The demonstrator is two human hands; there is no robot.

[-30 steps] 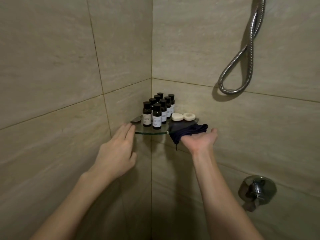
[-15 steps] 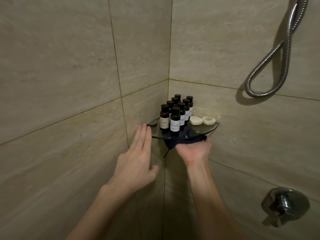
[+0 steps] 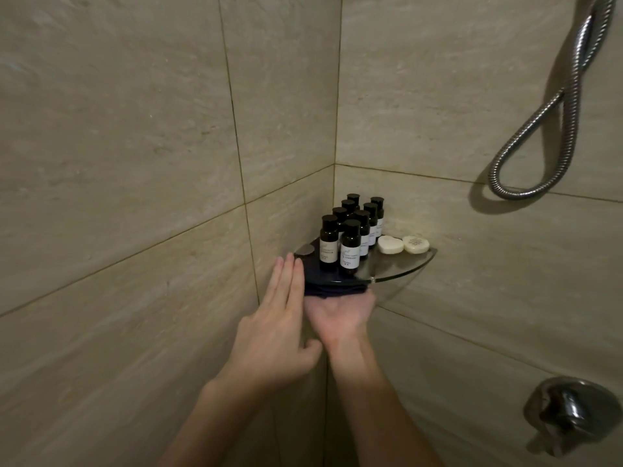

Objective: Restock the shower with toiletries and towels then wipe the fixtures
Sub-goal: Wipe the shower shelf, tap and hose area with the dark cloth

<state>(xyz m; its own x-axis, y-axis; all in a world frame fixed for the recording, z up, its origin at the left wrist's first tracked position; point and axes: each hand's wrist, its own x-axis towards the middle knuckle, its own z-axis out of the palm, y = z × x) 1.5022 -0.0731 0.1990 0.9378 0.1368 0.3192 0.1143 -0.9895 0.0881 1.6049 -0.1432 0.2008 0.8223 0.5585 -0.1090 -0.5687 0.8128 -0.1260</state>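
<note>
Corner glass shelf (image 3: pixel 401 269) carries eight small dark bottles (image 3: pixel 350 251) w/ white labels, plus two pale soaps (image 3: pixel 390 245) at its right end. Right hand (image 3: pixel 340 313) palm-up under the shelf's left part, pressing a dark blue cloth (image 3: pixel 333 287) to the underside; its fingers hidden by the cloth, can't tell. Left hand (image 3: pixel 273 335) flat on the wall tile, fingers (image 3: pixel 286 281) straight & together, tips just beside the shelf's left edge. Shower hose (image 3: pixel 553 129) loops upper right, chrome valve (image 3: pixel 569 409) lower right.
</note>
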